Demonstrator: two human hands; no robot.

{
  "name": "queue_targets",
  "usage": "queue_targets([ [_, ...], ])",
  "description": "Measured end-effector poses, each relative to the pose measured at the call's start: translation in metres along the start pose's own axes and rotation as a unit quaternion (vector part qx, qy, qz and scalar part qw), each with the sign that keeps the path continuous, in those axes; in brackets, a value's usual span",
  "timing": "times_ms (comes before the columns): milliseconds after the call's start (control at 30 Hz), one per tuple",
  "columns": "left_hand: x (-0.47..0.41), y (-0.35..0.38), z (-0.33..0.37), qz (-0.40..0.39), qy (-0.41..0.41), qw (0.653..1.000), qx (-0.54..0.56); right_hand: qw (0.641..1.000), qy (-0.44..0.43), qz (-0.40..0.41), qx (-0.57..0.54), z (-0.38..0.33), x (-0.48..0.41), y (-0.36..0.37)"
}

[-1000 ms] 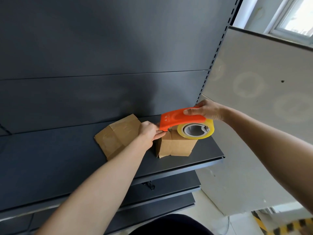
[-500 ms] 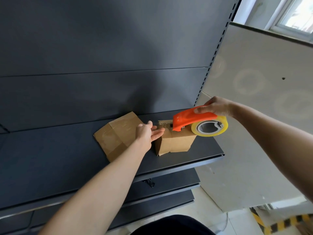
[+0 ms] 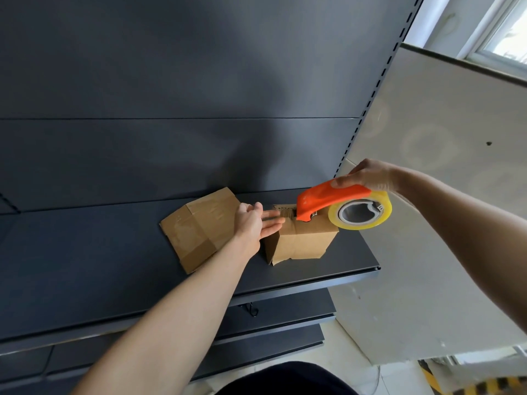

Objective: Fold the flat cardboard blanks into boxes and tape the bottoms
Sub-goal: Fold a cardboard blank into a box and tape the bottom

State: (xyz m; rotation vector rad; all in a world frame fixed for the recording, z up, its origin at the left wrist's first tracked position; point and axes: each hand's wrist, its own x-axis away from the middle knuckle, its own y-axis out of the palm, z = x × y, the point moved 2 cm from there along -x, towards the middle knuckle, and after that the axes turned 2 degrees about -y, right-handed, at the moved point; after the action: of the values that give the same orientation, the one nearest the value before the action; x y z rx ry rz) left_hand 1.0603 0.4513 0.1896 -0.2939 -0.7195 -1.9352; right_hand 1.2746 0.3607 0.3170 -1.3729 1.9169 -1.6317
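Observation:
A small brown cardboard box [image 3: 302, 242] stands on the dark shelf [image 3: 85, 266], its taped face up and a loose flap hanging at its left. My right hand [image 3: 368, 175] grips an orange tape dispenser [image 3: 328, 199] with a roll of clear tape [image 3: 360, 213]; the dispenser's nose rests on the box top. My left hand [image 3: 255, 220] lies with straight fingers on the box's upper left edge, over the tape strip. A second cardboard box [image 3: 202, 226], with tape on it, lies tilted just left of my left hand.
The shelf's front edge [image 3: 313, 280] runs below the boxes, with lower shelves [image 3: 279, 317] beneath. A dark back panel [image 3: 199, 109] rises behind. A white board [image 3: 427, 195] stands at the shelf's right end. A small metal hook [image 3: 252, 309] hangs under the shelf.
My right hand has drawn the dispenser to the right across the box top. My left hand has uncurled from the box's left corner and now lies flat with straight fingers.

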Motion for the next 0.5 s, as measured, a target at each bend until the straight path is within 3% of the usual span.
queue_targets([
  [500, 0.004, 0.015, 0.014, -0.068, 0.084, 0.993, -0.052, 0.998, 0.0, 0.022, -0.064, 0.012, 0.01, -0.023],
])
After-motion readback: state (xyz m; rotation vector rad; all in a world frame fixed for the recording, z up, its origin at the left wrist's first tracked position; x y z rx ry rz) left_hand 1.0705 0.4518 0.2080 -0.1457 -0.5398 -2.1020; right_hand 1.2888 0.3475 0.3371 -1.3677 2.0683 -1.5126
